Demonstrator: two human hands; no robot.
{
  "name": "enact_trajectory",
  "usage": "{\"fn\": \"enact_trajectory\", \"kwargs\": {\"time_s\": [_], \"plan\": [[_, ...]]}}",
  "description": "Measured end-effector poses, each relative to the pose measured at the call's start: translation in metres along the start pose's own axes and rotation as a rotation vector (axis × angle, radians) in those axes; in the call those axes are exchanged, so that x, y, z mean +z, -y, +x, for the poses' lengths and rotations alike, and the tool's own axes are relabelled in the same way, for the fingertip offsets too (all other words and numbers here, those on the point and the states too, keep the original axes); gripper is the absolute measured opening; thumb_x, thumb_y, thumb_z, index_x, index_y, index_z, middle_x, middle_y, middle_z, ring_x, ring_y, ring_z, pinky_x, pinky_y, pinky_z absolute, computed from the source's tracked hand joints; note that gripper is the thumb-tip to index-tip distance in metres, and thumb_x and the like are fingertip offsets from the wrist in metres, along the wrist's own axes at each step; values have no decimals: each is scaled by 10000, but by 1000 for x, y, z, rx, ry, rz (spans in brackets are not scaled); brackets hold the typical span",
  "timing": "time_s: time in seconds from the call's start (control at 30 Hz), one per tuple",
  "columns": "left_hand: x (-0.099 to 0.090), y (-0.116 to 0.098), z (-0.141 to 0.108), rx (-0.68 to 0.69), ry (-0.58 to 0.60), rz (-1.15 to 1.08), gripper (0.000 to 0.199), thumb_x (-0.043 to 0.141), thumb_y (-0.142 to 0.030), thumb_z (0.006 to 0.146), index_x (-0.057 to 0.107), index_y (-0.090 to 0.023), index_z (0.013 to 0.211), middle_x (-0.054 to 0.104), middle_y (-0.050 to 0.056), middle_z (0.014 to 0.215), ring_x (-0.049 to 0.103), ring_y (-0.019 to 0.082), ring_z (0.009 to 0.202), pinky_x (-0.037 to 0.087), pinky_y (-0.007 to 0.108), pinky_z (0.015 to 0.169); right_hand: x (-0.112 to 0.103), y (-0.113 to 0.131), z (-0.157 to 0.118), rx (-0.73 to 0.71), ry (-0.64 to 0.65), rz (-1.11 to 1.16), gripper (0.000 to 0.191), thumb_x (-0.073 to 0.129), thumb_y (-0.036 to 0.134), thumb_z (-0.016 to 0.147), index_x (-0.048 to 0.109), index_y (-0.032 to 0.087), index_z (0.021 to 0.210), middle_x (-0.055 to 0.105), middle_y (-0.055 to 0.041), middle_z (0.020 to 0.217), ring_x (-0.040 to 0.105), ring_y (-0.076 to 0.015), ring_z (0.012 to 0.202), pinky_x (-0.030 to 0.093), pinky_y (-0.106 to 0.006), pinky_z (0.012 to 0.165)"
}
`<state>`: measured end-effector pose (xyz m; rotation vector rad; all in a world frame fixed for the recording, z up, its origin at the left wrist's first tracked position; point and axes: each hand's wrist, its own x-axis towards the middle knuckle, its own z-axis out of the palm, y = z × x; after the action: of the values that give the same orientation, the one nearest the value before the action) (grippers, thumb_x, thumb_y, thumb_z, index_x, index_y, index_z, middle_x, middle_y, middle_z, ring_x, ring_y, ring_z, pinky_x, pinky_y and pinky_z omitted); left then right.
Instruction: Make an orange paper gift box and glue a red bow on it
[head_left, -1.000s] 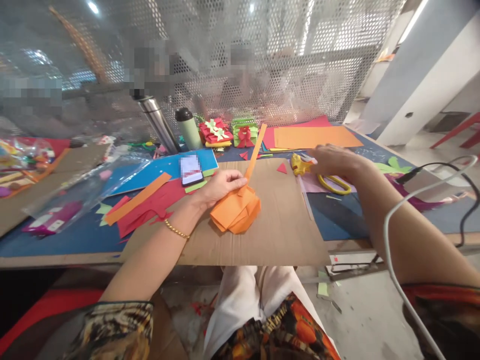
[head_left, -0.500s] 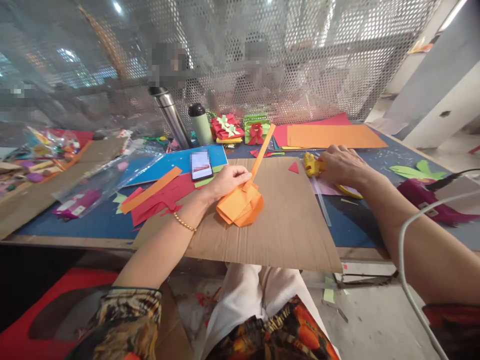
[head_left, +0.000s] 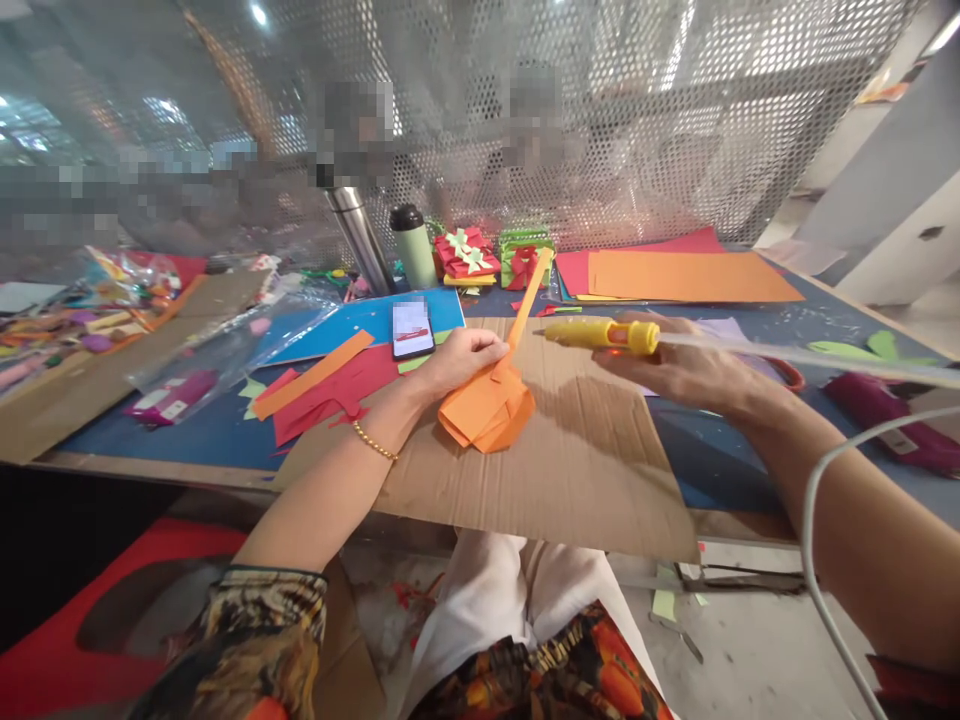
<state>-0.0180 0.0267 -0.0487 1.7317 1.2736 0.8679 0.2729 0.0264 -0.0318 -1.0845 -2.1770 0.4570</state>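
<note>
My left hand (head_left: 466, 362) pinches the base of an upright orange paper strip (head_left: 529, 300), which rises from a folded orange paper piece (head_left: 487, 408). That piece rests on a brown cardboard sheet (head_left: 592, 470). Over the right part of the cardboard, my right hand (head_left: 675, 370) holds a yellow glue gun (head_left: 592, 334), its nozzle pointing left toward the orange strip. A clear glue stick (head_left: 750, 347) extends from the back of the gun.
A phone (head_left: 412, 328) lies on a blue sheet (head_left: 322, 330) behind my left hand. Two bottles, a steel one (head_left: 364, 240) and a green one (head_left: 413, 250), stand at the back. Orange sheets (head_left: 690, 276) lie back right. A white cable (head_left: 817, 520) hangs by my right arm.
My right hand has lifted the yellow glue gun off the table and brought it left over the cardboard. My left hand keeps its pinch on the orange strip. The view has shifted slightly.
</note>
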Motion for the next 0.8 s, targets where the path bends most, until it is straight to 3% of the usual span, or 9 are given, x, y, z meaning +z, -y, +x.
{"fn": "enact_trajectory", "kwargs": {"time_s": [0.1, 0.27, 0.8], "plan": [[-1, 1, 0, 19, 1, 46, 304, 650, -370, 889, 577, -170, 671, 507, -35, 645, 435, 100, 594, 305, 257, 581, 7, -3, -5, -165, 178, 9, 334, 611, 567, 967, 632, 250, 864, 634, -43, 806, 575, -208, 694, 460, -356, 644], [0, 1, 2, 63, -22, 137, 282, 607, -319, 895, 586, -169, 657, 487, -36, 638, 426, 109, 627, 305, 273, 612, 21, -6, -7, -296, 252, -15, 449, 494, 660, 1027, 597, 246, 884, 653, -56, 876, 591, -204, 728, 458, -354, 669], [4, 2, 2, 112, -16, 164, 293, 603, -274, 901, 557, -173, 631, 454, -40, 629, 406, 105, 625, 303, 277, 597, 34, -11, -8, -356, 272, -6, 496, 416, 690, 1052, 608, 251, 924, 643, -49, 878, 581, -202, 725, 494, -355, 707]]}}
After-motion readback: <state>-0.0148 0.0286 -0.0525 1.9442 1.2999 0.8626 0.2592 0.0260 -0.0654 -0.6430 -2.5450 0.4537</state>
